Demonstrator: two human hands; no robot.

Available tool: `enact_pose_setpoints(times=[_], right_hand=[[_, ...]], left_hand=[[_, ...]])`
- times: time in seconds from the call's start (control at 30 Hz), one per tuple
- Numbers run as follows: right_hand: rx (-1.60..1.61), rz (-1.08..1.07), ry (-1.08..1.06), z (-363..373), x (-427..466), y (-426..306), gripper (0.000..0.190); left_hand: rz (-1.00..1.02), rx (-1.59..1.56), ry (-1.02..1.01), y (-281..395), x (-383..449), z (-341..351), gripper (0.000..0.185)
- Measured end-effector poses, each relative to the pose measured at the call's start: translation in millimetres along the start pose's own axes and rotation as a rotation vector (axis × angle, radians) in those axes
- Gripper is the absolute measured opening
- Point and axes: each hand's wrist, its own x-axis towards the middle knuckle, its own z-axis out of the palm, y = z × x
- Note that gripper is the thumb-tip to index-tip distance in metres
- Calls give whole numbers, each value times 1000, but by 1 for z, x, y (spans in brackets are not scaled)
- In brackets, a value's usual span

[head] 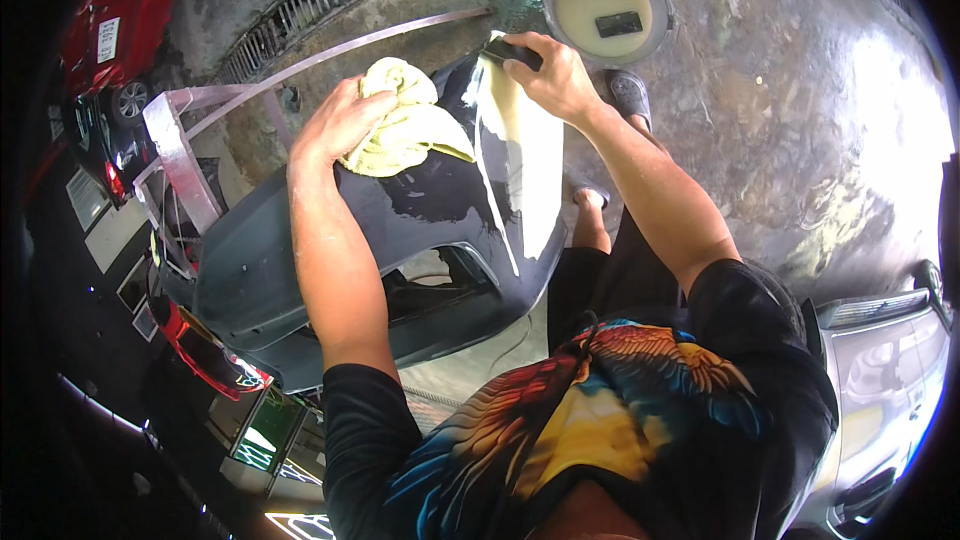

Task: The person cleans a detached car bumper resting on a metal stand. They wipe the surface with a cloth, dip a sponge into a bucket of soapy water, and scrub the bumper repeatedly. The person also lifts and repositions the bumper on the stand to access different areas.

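A dark grey car bumper cover point(262, 259) lies before me, with pale filler point(499, 109) smeared along its right end and wet patches on its surface. My left hand point(346, 116) grips a bunched yellow-green towel point(409, 131), which rests on the bumper's upper face. At the far corner, my right hand point(555, 79) pinches a dark, flat piece point(523, 54), apparently sandpaper or a sanding pad, against the filler edge. The underside of that piece is hidden. A rectangular opening point(431, 292) shows in the bumper's near side.
Beyond my right hand stands a round basin point(660, 34) of cloudy water, holding a dark rectangular piece point(619, 24). A metal stand point(180, 157) reaches under the bumper's left side. A drain grate point(300, 7) crosses the wet concrete floor. Parked are a red car point(135, 7) and a silver vehicle point(885, 367).
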Motion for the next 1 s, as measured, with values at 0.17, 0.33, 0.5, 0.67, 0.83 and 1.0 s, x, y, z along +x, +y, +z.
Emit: enact_pose_setpoints(times=[0.17, 0.33, 0.5, 0.67, 0.83, 1.0], right_hand=[[25, 24, 24, 3, -7, -8, 49], [113, -89, 163, 12, -25, 10, 46], [356, 132, 174, -12, -82, 13, 47], [112, 181, 91, -48, -133, -17, 49], [131, -333, 21, -48, -153, -65, 46], [131, -634, -102, -43, -145, -109, 54]], left_hand=[[11, -102, -18, 0, -1, 2, 36], [46, -38, 6, 5, 0, 1, 36], [351, -102, 185, 22, -18, 13, 57], [528, -330, 326, 28, -71, 38, 62], [509, -535, 405, 12, -118, 89, 27], [247, -745, 368, 11, -148, 130, 56]])
